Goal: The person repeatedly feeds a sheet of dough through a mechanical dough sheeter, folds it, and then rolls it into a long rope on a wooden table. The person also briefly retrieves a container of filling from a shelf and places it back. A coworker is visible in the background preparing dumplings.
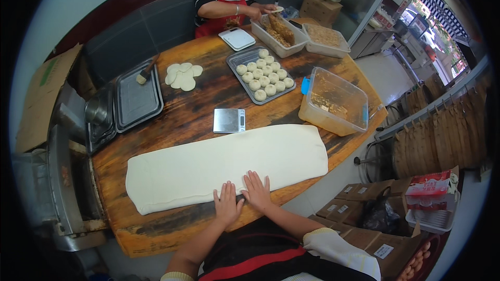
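A long, flat sheet of pale dough point(218, 160) lies across the wooden table point(175, 234) before me. Its near edge is slightly rolled over along the left part. My left hand point(227, 205) rests at that near edge, fingers spread, fingertips on the dough. Just to its right, my right hand point(257, 193) lies flat with its fingers on the dough and the thumb close to my left hand. Neither hand holds anything. Beyond the sheet's far edge sits a small digital scale point(229, 120) with a steel plate.
Filled buns stand on a metal tray point(261, 99); dough rounds point(183, 76) lie left of it. A plastic tub point(334, 103) holds filling remains. An empty tray point(139, 101) carries a brush point(143, 76). Across the table a co-worker point(224, 4) holds a wrapper over a filling container point(281, 39).
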Demonstrator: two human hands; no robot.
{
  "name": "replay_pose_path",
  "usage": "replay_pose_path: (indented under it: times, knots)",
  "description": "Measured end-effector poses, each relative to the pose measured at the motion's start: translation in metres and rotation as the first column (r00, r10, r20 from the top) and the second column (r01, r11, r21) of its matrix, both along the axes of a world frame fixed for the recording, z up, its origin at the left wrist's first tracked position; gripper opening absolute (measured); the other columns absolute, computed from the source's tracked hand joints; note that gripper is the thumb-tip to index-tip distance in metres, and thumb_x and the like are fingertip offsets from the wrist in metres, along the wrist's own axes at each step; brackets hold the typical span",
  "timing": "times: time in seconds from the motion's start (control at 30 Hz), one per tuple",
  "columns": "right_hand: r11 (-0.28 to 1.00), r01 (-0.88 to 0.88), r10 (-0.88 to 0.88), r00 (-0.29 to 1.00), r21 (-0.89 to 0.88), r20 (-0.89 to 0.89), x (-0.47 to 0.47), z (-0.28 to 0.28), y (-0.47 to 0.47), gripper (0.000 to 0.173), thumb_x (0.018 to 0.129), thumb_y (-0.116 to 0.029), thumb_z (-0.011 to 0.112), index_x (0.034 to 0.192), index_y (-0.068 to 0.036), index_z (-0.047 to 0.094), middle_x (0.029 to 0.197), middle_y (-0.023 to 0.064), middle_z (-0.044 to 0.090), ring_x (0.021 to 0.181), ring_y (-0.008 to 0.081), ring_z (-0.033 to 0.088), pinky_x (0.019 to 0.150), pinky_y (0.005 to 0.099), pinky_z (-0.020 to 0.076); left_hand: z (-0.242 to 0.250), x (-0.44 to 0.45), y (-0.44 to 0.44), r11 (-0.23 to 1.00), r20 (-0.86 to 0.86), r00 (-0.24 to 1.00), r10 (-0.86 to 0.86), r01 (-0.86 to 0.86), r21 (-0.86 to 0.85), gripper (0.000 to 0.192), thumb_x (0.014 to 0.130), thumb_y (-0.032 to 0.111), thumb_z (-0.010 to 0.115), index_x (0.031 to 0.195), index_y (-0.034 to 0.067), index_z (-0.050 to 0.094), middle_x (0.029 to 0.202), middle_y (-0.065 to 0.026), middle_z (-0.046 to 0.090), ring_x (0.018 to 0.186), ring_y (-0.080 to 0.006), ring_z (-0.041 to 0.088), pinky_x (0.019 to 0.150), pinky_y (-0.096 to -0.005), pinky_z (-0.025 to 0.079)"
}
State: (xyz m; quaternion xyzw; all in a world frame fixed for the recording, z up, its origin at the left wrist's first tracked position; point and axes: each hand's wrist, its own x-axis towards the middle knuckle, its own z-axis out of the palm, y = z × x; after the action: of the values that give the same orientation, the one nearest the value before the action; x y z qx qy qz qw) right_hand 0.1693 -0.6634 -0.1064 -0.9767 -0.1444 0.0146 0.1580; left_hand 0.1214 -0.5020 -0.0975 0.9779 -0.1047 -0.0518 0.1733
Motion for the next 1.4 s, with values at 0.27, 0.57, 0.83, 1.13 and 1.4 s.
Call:
replay_pose_path:
  times: [0.27,0.57,0.83,1.13,1.4]
  knots:
    - [0.98,0.201,-0.199,0.974,-0.008,0.108,0.051,-0.012,0.009,0.058,0.094,-0.042,0.053,0.142,-0.01,0.045,0.153,0.0132,0.034,0.142,0.0274,0.029,0.109,0.065,0.0179,0.004,0.001,-0.018,0.984,-0.188,0.967,-0.17,0.178,0.021,0.074,0.091,0.038,0.054,0.149,0.0,0.027,0.157,-0.0163,0.024,0.146,-0.0291,0.02,0.114,-0.0599,0.01]
    - [0.961,0.269,-0.267,0.963,-0.071,0.04,0.002,0.0,-0.06,0.063,0.093,-0.043,0.054,0.143,-0.007,0.041,0.154,0.0152,0.031,0.143,0.0298,0.027,0.112,0.0633,0.0108,0.013,0.036,-0.032,1.0,-0.15,0.989,-0.019,0.018,-0.009,0.079,0.089,0.038,0.057,0.15,0.001,0.024,0.158,-0.0164,0.022,0.147,-0.0287,0.017,0.116,-0.0576,0.008]
    - [0.975,0.211,-0.219,0.969,0.074,0.113,0.063,-0.013,-0.073,0.065,0.093,-0.036,0.057,0.146,-0.005,0.036,0.155,0.0183,0.027,0.144,0.0334,0.023,0.111,0.0645,0.0087,0.015,0.024,-0.087,0.985,-0.158,0.974,-0.166,0.156,-0.07,0.081,0.089,0.04,0.056,0.151,0.001,0.021,0.16,-0.0143,0.017,0.148,-0.0283,0.016,0.117,-0.0553,0.006]
    - [0.995,0.103,-0.103,0.994,-0.015,0.024,0.04,-0.001,-0.153,0.066,0.091,-0.036,0.06,0.145,-0.005,0.038,0.155,0.0159,0.029,0.144,0.0305,0.025,0.11,0.0659,0.0112,0.017,0.04,-0.133,0.999,-0.148,0.988,0.036,-0.04,-0.027,0.083,0.086,0.04,0.059,0.151,0.003,0.022,0.159,-0.0157,0.018,0.147,-0.0298,0.016,0.115,-0.0594,0.005]
    - [0.994,0.032,-0.032,0.999,0.1,-0.009,0.051,0.013,-0.204,0.061,0.093,-0.037,0.056,0.143,-0.005,0.04,0.154,0.0161,0.031,0.143,0.0307,0.027,0.111,0.0644,0.0106,0.018,0.055,-0.199,1.0,-0.205,0.978,0.028,-0.025,0.016,0.079,0.091,0.045,0.053,0.152,0.005,0.022,0.16,-0.0156,0.015,0.148,-0.0307,0.011,0.115,-0.0588,0.003]
